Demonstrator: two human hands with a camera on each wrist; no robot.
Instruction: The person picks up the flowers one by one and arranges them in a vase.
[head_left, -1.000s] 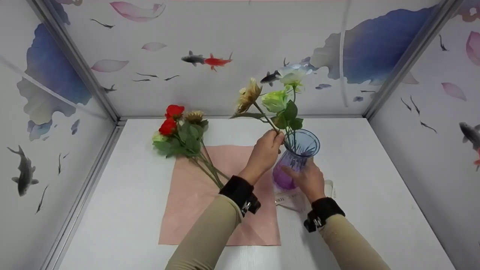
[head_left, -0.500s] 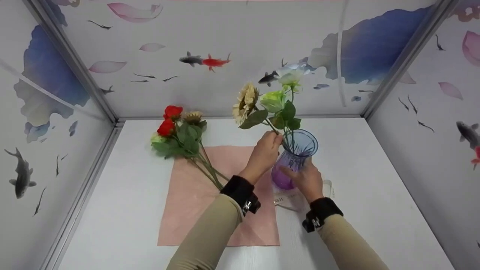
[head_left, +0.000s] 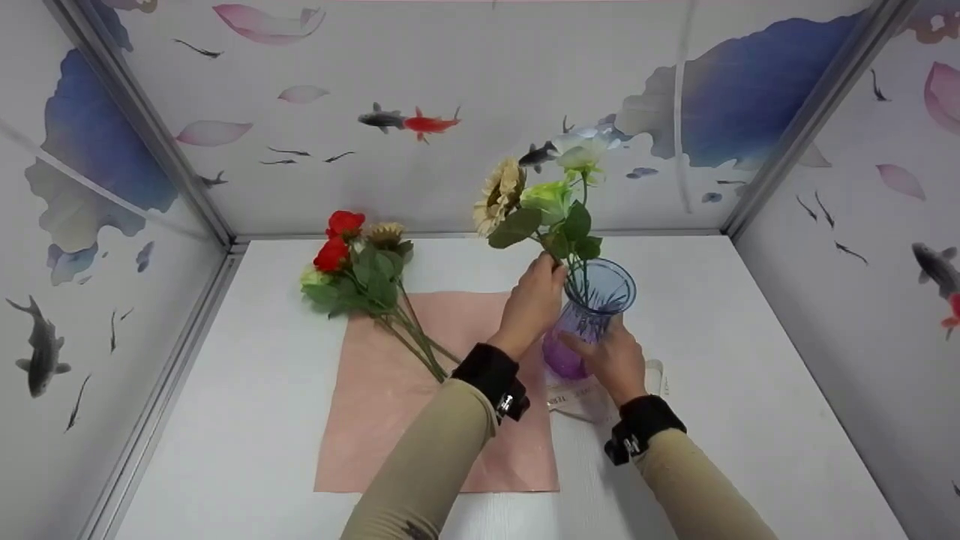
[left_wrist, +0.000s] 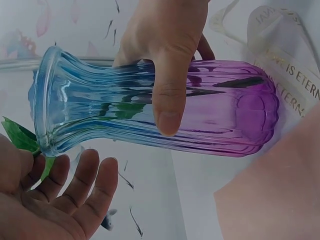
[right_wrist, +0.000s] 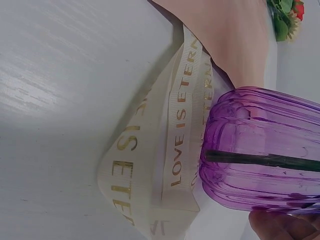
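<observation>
My left hand (head_left: 531, 304) pinches the stem of a cream artificial sunflower (head_left: 499, 196) beside the vase's rim. In the left wrist view its other fingers (left_wrist: 95, 187) spread loosely near the glass. My right hand (head_left: 621, 358) grips the ribbed glass vase (head_left: 564, 356), blue at the mouth and purple at the base, its thumb (left_wrist: 170, 100) across the side. A light-green flower (head_left: 549, 199) and a white flower (head_left: 585, 150) stand in the vase, leaning over its left side. A dark stem (right_wrist: 265, 160) shows through the purple glass in the right wrist view.
Red roses (head_left: 334, 253), another sunflower (head_left: 385, 234) and a pale-green bloom lie at left, stems across a pink paper sheet (head_left: 382, 450). A cream ribbon (right_wrist: 182, 125) with gold lettering lies by the vase base. Printed panels (head_left: 495, 60) enclose the white table (head_left: 750, 420).
The sunflower's head has turned so its face shows more, and has come closer to the green flower. My left hand and forearm have shifted slightly right. The right hand keeps holding the vase.
</observation>
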